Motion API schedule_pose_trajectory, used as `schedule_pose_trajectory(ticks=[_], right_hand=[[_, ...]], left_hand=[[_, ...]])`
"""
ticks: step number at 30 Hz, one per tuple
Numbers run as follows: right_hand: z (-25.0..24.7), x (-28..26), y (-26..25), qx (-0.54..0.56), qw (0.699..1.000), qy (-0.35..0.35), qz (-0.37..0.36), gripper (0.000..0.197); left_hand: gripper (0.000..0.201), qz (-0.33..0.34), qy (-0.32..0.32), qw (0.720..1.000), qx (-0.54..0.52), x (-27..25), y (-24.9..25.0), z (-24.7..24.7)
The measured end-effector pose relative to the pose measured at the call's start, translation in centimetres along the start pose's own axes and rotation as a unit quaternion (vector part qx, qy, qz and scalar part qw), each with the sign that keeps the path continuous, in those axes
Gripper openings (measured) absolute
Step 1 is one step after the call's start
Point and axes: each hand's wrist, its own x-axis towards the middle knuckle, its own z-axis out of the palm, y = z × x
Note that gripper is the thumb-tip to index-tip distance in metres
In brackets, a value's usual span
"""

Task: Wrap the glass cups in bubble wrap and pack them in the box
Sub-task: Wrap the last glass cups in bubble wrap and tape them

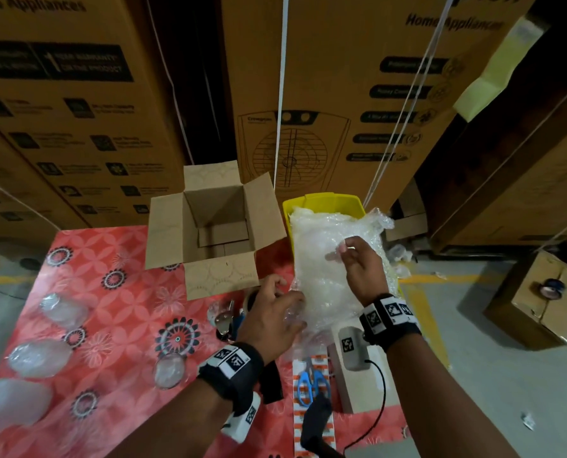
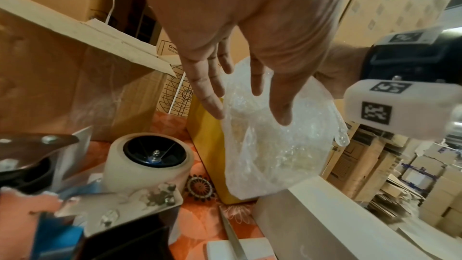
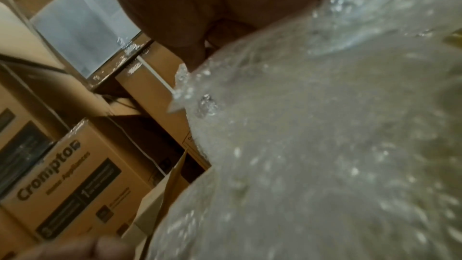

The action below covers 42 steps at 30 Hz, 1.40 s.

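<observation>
A bubble wrap sheet [image 1: 325, 269] is lifted out of the yellow bin [image 1: 322, 200] at the table's right. My right hand [image 1: 343, 249] pinches the sheet near its top; in the right wrist view the bubble wrap [image 3: 325, 145] fills the frame below the palm [image 3: 195, 17]. My left hand [image 1: 292, 305] is at the sheet's lower left edge, fingers [image 2: 210, 96] straight and spread against the bubble wrap [image 2: 270, 155]. The open cardboard box [image 1: 216, 226] stands left of the bin. Three wrapped cups [image 1: 64, 309] [image 1: 39, 357] [image 1: 11, 401] and a bare glass cup [image 1: 169, 370] lie on the red tablecloth.
A tape dispenser [image 1: 229, 315] [image 2: 147, 165] sits just below the box, under my left hand. Blue scissors [image 1: 308, 386] and a white box [image 1: 351, 385] lie near the table's front right. Tall cartons [image 1: 341, 94] stand behind the table.
</observation>
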Motion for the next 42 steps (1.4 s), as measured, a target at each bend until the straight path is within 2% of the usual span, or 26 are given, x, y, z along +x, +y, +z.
schedule_pose_trajectory(ticks=[4,7,10,13,16,17,19,21,22,23,24,25,26,28,29,31,32,34,37,40,42], right_hand=[[-1.2,1.7,-0.1,0.004,1.0,0.021,-0.023,0.018],[-1.5,1.9,0.0,-0.049,0.997,0.002,-0.056,0.003],[-1.4,1.6,0.7,-0.092,0.992,-0.027,-0.085,0.022],[-1.2,1.2,1.7,-0.116,0.992,-0.021,-0.054,0.029],[-1.0,0.8,2.3,-0.141,0.989,-0.01,-0.044,0.029],[-1.0,0.7,2.3,-0.149,0.988,-0.013,-0.045,0.037],[-0.8,0.6,2.0,-0.187,0.98,-0.045,-0.048,0.064],[-0.5,0.5,1.5,-0.248,0.961,-0.101,-0.068,0.09],[-0.5,0.5,1.5,-0.282,0.947,-0.134,-0.074,0.095],[-0.6,0.5,1.5,-0.307,0.934,-0.167,-0.077,0.091],[-0.7,0.5,1.5,-0.318,0.927,-0.187,-0.073,0.078],[-0.9,0.3,1.4,-0.309,0.929,-0.195,-0.06,0.063],[-1.1,0.2,1.1,-0.283,0.938,-0.196,-0.036,0.057],[-1.2,0.3,1.3,-0.243,0.949,-0.199,0.006,0.078],[-1.1,0.5,1.1,-0.255,0.942,-0.216,0.02,0.087],[-0.7,1.0,1.2,-0.3,0.925,-0.23,0.034,0.082],[-0.6,1.3,1.5,-0.301,0.929,-0.216,0.029,0.073],[-0.7,1.7,2.0,-0.251,0.957,-0.144,0.013,0.049],[-1.7,2.1,2.7,-0.116,0.992,-0.023,0.04,0.024],[-2.8,2.4,2.9,-0.024,0.996,-0.008,0.088,0.029],[-3.4,2.4,3.3,0.015,0.994,0.004,0.11,0.035]], left_hand=[[0.045,-0.016,-0.033,0.999,0.01,0.5,0.6,0.1],[0.027,0.0,-0.029,0.999,0.037,0.6,1.0,0.1],[0.014,0.014,0.003,0.999,0.033,0.7,1.4,-0.2],[0.006,-0.002,0.093,0.995,-0.022,0.8,1.4,-0.5],[0.007,-0.043,0.195,0.975,-0.099,1.1,1.8,-1.2],[0.007,-0.046,0.225,0.966,-0.12,1.3,2.1,-1.7],[0.006,-0.036,0.28,0.947,-0.156,1.9,2.7,-2.9],[0.009,-0.038,0.335,0.921,-0.195,2.7,3.2,-4.0],[0.011,-0.043,0.364,0.905,-0.214,3.0,3.5,-4.6],[0.013,-0.046,0.39,0.89,-0.233,3.4,3.8,-5.2],[0.013,-0.047,0.41,0.876,-0.25,3.7,3.9,-5.8],[0.011,-0.042,0.423,0.864,-0.269,3.9,4.1,-6.4],[0.007,-0.031,0.429,0.854,-0.292,4.2,4.2,-7.0],[0.005,-0.011,0.432,0.84,-0.329,4.4,4.2,-8.2],[0.01,-0.005,0.435,0.836,-0.334,4.4,4.1,-8.6],[0.013,0.005,0.441,0.836,-0.326,4.2,3.8,-9.1],[0.011,0.006,0.439,0.839,-0.32,4.0,3.6,-9.1],[0.007,0.0,0.432,0.846,-0.313,3.6,3.1,-8.9],[0.01,-0.026,0.451,0.838,-0.306,3.1,2.9,-9.3],[0.005,-0.023,0.476,0.815,-0.33,3.0,3.7,-10.1],[0.015,-0.021,0.458,0.828,-0.323,3.2,4.6,-10.2]])
